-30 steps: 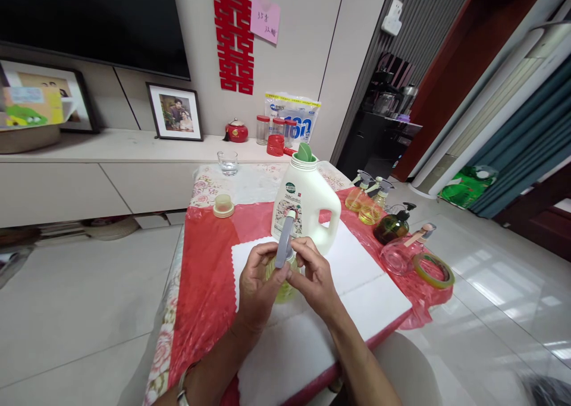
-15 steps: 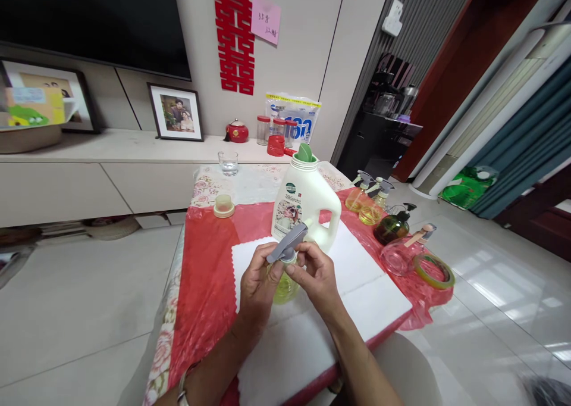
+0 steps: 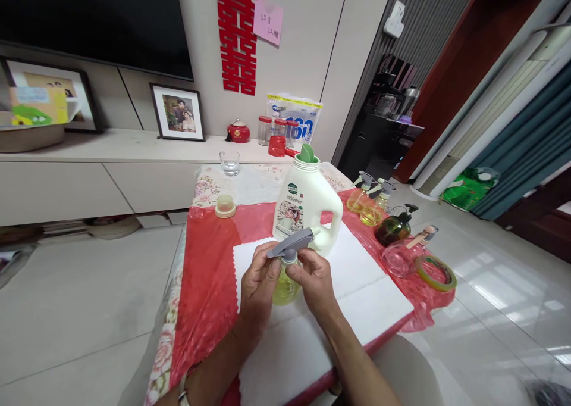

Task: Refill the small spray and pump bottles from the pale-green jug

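A small clear spray bottle [image 3: 286, 290] with yellow liquid stands on the white sheet [image 3: 357, 299], its grey trigger head [image 3: 292, 243] seated at the neck. My left hand [image 3: 259, 284] is closed around the left side of the neck, thumb against the collar. From the right, my right hand [image 3: 316, 279] pinches the same collar between thumb and fingers. Just behind the bottle rises a large cream detergent jug [image 3: 307, 197] without a cap, a green scoop-like piece [image 3: 307, 153] in its mouth.
A pale cap [image 3: 225, 206] lies on the red plastic sheet [image 3: 209, 275] to the left. Along the right edge stand several spray bottles [image 3: 372, 214], a dark pump bottle [image 3: 393, 230], a pink clear bottle [image 3: 399, 258] and a tape roll [image 3: 436, 273]. A glass cup [image 3: 230, 164] sits behind.
The trigger head has turned slightly and its nozzle points more to the right. Both hands stay at the bottle's neck, with the fingers shifted a little.
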A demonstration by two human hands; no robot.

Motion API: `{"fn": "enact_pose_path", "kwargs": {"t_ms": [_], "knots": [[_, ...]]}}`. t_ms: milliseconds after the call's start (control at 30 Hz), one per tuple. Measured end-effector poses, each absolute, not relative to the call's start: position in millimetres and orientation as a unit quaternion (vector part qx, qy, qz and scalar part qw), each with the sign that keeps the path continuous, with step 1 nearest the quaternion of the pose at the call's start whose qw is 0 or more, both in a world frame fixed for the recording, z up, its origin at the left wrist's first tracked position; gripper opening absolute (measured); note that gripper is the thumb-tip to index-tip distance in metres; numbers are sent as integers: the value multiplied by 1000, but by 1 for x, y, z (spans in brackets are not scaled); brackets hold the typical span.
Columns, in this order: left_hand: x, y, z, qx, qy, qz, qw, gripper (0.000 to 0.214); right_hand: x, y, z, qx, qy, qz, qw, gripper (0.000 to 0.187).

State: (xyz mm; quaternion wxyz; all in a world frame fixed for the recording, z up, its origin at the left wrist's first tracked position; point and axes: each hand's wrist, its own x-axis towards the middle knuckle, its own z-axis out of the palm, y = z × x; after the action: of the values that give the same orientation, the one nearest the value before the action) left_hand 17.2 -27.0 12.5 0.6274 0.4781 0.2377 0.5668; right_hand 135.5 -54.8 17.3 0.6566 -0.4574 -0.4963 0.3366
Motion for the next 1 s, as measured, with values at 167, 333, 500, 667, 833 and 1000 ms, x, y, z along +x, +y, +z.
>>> {"fn": "enact_pose_path", "kwargs": {"t_ms": [167, 333, 500, 667, 833, 1000], "knots": [[16, -29, 20, 487, 229, 553, 637, 32, 129, -55, 21, -427, -484, 368, 669, 42], [16, -27, 10, 505, 212, 557, 625, 33, 133, -60, 25, -402, -504, 397, 654, 35], [16, -25, 2, 527, 211, 554, 609, 32, 135, -61, 24, -389, -504, 416, 650, 31], [15, -25, 9, 532, 222, 586, 570, 20, 133, -60, 23, -390, -494, 400, 666, 38], [14, -24, 11, 550, 227, 591, 545, 21, 132, -65, 33, -418, -511, 361, 659, 33], [14, -22, 4, 555, 212, 588, 549, 23, 137, -65, 30, -412, -554, 355, 631, 39]]}}
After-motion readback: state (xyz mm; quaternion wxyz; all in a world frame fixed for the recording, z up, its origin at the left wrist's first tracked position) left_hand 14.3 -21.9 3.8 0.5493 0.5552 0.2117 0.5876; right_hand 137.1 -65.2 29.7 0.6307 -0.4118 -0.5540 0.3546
